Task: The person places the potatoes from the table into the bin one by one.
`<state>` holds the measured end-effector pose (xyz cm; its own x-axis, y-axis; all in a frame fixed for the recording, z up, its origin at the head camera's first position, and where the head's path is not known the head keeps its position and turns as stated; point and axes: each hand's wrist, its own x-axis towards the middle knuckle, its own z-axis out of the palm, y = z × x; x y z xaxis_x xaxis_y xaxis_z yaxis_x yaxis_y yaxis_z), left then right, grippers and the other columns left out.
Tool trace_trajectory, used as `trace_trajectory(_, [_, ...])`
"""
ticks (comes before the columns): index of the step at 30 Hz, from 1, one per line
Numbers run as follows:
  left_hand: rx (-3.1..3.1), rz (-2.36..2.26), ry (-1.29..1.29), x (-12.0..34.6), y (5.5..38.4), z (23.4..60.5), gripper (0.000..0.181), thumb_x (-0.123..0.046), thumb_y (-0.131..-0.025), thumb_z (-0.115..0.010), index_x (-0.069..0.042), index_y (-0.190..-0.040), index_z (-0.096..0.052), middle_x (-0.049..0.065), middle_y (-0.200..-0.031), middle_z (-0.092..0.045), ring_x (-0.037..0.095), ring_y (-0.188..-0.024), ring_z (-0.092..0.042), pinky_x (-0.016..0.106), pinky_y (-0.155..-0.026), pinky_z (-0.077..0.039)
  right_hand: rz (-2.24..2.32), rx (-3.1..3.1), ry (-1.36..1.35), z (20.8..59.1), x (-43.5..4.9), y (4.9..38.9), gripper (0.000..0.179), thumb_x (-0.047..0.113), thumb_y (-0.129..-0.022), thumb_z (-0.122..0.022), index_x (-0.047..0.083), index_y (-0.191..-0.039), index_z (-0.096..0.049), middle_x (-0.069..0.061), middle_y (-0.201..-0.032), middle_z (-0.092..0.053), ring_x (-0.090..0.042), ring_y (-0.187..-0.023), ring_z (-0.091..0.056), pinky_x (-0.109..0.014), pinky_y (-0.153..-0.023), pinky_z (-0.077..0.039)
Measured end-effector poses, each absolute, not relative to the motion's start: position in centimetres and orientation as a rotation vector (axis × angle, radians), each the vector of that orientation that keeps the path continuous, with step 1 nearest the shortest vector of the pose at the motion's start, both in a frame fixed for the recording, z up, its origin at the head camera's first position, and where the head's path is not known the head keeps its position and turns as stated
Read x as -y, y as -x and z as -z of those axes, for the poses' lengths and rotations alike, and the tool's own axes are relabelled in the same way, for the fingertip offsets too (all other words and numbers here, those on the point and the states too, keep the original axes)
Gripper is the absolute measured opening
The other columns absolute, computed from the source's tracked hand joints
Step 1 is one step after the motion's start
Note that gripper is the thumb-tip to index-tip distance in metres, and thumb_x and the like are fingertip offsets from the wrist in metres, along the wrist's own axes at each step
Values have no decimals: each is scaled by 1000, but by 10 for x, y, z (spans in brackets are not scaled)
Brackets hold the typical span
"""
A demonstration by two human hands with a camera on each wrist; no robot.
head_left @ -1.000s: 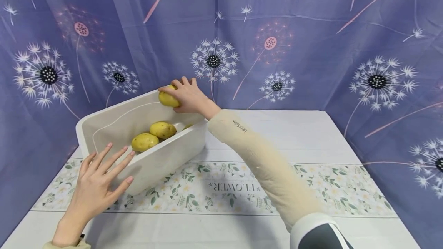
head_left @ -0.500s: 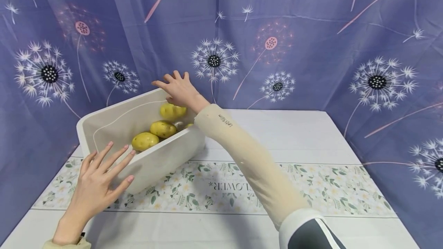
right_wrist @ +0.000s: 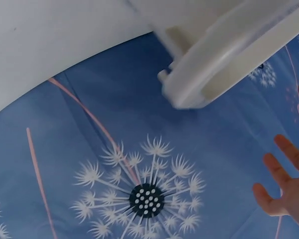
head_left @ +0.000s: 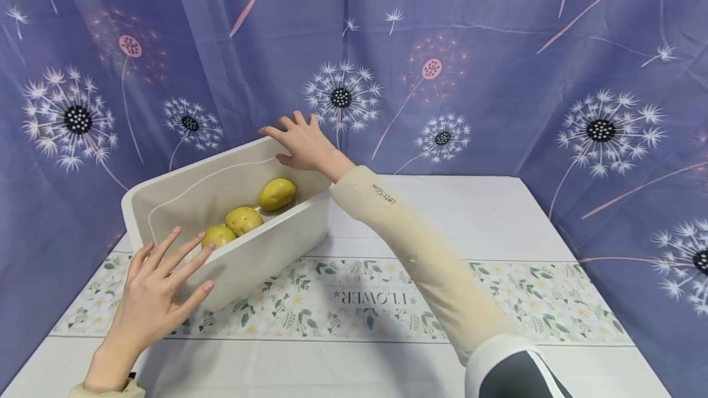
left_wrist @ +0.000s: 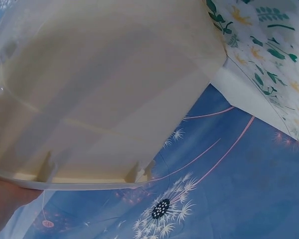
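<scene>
In the head view, three yellow potatoes lie in a row inside a white plastic bin (head_left: 265, 247): a far potato (head_left: 277, 194), a middle potato (head_left: 244, 220) and a near potato (head_left: 219, 236), partly behind fingertips. The right hand (head_left: 306, 144) is over the bin's far right end, fingers spread and holding nothing. At the bin's near left end is the left hand (head_left: 152, 303), its fingers straight and spread over the rim. In the left wrist view, part of this hand (left_wrist: 10, 201) is at the bin's rim. The right wrist view shows the right hand's spread fingers (right_wrist: 284, 169) near the rim.
The bin stands at an angle on a table with a white cloth (head_left: 442, 214) and a floral strip (head_left: 553, 300) lettered "FLOWER". Purple dandelion-print curtains (head_left: 498, 66) hang behind and at both sides.
The right hand has let go of a potato, which dropped into the bin's far end. The other potatoes have shifted towards the near left. The left hand has stayed in place.
</scene>
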<state>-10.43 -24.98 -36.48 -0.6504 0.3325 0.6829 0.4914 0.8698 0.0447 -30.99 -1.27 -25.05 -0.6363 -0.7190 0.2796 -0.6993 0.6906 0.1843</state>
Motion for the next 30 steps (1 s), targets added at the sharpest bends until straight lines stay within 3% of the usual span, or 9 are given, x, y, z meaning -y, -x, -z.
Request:
trace_trajectory(12, [2325, 353, 632, 249, 104, 361, 57, -61, -86, -37, -22, -123, -56, -7, -138, -43, 21, -134, -29, 43, -109, -15, -154, 2528, -1091, 259, -65, 295, 50, 32, -86, -55, 27, -133, -40, -1, -125, -49, -24, -110, -40, -43, -83, -31])
trace_trajectory(19, [2338, 392, 669, 250, 101, 359, 54, -60, -84, -42, -24, -122, -57, -9, -140, -40, 20, -135, -27, 42, -111, -12, -211, 2547, -1083, 286, -129, 268, 50, 30, -85, -56, 27, -133, -40, -5, -127, -48, -28, -113, -40, -46, -84, -31])
trace_trajectory(25, [2383, 436, 665, 251, 97, 356, 51, -54, -85, -48, -18, -119, -59, -8, -141, -37, 20, -136, -24, 44, -110, -13, -259, 2548, -1084, 307, -176, 240, 50, 28, -84, -58, 25, -132, -42, -5, -125, -49, -27, -108, -41, -46, -82, -30])
trace_trajectory(30, [2383, 415, 654, 247, 96, 356, 52, -54, -87, -44, -17, -120, -59, -9, -141, -37, 21, -136, -25, 43, -110, -13, -248, 2553, -1062, 320, -206, 215, 51, 27, -82, -61, 22, -130, -44, -8, -124, -50, -28, -109, -41, -49, -81, -32])
